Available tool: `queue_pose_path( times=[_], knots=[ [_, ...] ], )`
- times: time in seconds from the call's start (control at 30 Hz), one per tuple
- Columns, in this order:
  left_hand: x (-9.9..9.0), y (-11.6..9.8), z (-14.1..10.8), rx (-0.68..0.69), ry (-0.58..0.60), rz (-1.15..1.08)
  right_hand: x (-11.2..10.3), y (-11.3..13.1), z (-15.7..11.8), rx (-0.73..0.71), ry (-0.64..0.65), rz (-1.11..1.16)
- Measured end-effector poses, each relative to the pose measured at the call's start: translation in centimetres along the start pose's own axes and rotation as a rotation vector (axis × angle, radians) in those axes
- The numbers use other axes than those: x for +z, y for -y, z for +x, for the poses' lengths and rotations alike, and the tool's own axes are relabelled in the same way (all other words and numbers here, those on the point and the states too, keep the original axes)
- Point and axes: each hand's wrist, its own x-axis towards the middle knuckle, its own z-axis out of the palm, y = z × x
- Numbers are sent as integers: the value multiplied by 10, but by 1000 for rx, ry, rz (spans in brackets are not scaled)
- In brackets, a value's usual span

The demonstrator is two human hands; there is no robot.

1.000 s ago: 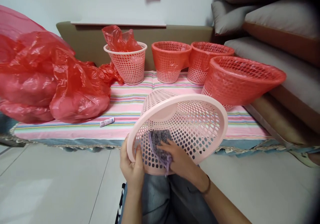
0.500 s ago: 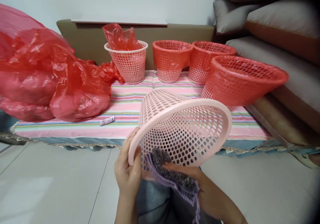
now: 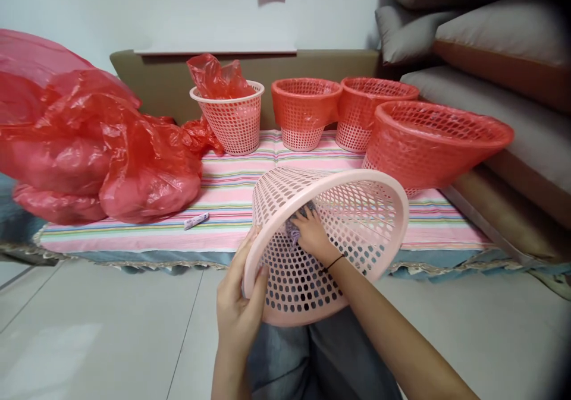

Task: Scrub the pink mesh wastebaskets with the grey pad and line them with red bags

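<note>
A pale pink plastic wastebasket [image 3: 303,311] with a perforated wall lies tilted over my knees, its mouth facing me and to the right. My left hand [image 3: 243,296] grips its rim on the left, thumb inside and fingers outside. Deep within the basket, my right hand [image 3: 311,232] presses a grey and purple cloth [image 3: 292,233] against the inner wall near the bottom. Most of the cloth is hidden behind the hand and the rim.
On the striped bench cover [image 3: 232,233] stand a wastebasket with a loose red bag [image 3: 218,79] and several red-lined wastebaskets [image 3: 307,106]. Bulging red plastic bags [image 3: 147,168] lie left, near a small white tube [image 3: 196,220]. Cushions [image 3: 499,103] are piled at right.
My right hand has moved from the basket's near rim to deep inside it, taking the cloth along. My left hand still holds the rim, and the basket has shifted and turned slightly.
</note>
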Motion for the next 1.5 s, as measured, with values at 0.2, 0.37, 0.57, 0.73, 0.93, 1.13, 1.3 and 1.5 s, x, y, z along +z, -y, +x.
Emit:
queue_pose_path(
  times=[0.2,0.37,0.57,0.73,0.93,1.13,1.3,1.5],
  knots=[
    [13,10,-2,-16,73,-48,14,1,19,149,39,56],
    [39,26,-13,-92,-93,-82,15,5,33,241,9,141],
    [53,41,-20,-197,-372,-119,14,20,28,216,-38,343],
    [53,36,-19,-237,-407,-143,0,44,20,25,-20,676],
    [53,32,-18,-270,-521,-198,-3,57,-38,-63,63,943],
    [45,32,-14,-279,-546,-226,-31,52,-124,-22,201,1036],
    [36,33,-6,-270,-497,-406,-73,45,-165,8,341,1110],
    [17,26,5,-248,-456,-578,-90,23,-136,16,-46,1346]
  ],
)
